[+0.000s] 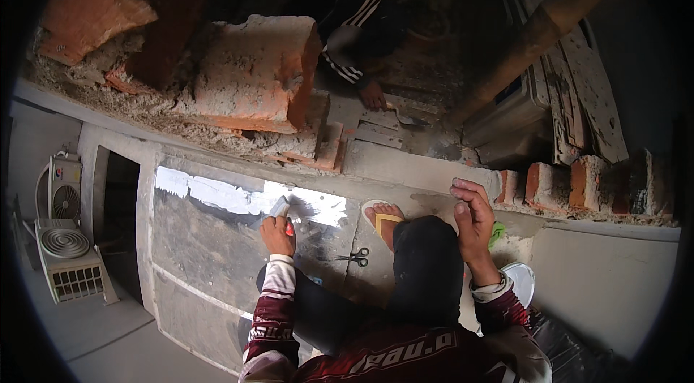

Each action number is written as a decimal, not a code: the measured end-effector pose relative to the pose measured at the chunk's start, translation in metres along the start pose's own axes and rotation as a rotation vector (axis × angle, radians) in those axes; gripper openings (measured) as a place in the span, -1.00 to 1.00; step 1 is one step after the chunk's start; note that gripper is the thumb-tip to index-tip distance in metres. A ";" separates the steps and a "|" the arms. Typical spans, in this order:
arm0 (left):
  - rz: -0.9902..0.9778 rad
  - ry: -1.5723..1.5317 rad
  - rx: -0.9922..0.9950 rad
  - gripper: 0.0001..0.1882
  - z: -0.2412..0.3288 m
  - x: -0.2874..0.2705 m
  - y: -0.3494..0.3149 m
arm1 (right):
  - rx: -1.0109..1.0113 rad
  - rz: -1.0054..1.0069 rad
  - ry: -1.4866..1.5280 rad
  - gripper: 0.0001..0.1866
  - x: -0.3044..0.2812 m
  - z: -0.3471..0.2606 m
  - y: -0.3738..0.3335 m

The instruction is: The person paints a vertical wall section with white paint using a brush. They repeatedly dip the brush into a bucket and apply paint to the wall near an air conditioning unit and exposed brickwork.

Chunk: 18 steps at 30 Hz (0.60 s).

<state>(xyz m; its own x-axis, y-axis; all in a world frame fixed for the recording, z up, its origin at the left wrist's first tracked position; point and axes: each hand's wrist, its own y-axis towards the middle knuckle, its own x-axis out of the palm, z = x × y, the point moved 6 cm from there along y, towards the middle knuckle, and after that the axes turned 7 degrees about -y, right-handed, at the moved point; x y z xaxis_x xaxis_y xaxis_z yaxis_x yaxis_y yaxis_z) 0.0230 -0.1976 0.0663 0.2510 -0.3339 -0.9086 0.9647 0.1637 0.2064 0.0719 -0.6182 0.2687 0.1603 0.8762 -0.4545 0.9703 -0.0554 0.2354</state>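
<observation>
My left hand (pixel 277 235) is closed round a paintbrush (pixel 280 206); a bit of its red handle shows beside my fingers. Its head rests at the lower edge of a bright white painted strip (pixel 217 196) on the worn grey panel (pixel 199 238) below me. My right hand (pixel 473 227) is raised beside my knee, fingers apart and slightly bent, holding nothing. Dark-handled scissors (pixel 356 258) lie on the grey surface between my left hand and my sandalled foot (pixel 383 218).
Broken brickwork (pixel 246 72) runs along the far side. Beyond it, a co-worker's hand (pixel 374 96) is at a trowel (pixel 410 118). A wooden beam (pixel 535 40) slants at upper right. An air-conditioner unit (pixel 69 256) stands far left, a white bucket (pixel 522 282) at my right.
</observation>
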 end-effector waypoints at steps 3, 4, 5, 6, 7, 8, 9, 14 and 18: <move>0.173 -0.126 0.129 -0.79 0.020 -0.031 0.001 | -0.135 0.019 -0.167 -0.77 -0.007 -0.041 0.003; 0.211 -0.169 0.174 -0.78 0.032 -0.041 0.002 | -0.161 0.020 -0.125 -0.76 -0.009 -0.055 0.003; 0.249 -0.205 0.214 -0.77 0.046 -0.057 0.002 | -0.188 0.015 -0.078 -0.75 -0.008 -0.069 0.000; 0.298 -0.228 0.213 -0.78 0.051 -0.071 0.002 | -0.222 0.006 -0.020 -0.73 -0.004 -0.084 -0.001; 0.352 -0.251 0.272 -0.75 0.071 -0.087 0.005 | -0.211 -0.064 0.008 -0.73 0.003 -0.099 0.000; 0.385 -0.259 0.314 -0.72 0.083 -0.105 0.006 | -0.205 -0.134 0.050 -0.73 0.014 -0.114 -0.001; 0.417 -0.281 0.353 -0.69 0.096 -0.119 0.006 | -0.258 -0.228 0.025 -0.72 0.027 -0.125 -0.005; 0.451 -0.379 0.608 -0.57 0.162 -0.178 0.012 | -0.433 -0.474 -0.101 -0.54 0.081 -0.149 -0.028; 0.334 -0.524 0.780 -0.52 0.212 -0.211 0.017 | -0.456 -0.453 -0.025 -0.34 0.079 -0.157 -0.034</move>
<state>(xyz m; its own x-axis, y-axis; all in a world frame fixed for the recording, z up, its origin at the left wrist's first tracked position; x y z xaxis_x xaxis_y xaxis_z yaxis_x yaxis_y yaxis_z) 0.0033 -0.3210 0.3387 0.3416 -0.7802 -0.5241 0.5735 -0.2688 0.7739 0.0230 -0.4718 0.3592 -0.2377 0.7532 -0.6134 0.7695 0.5314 0.3543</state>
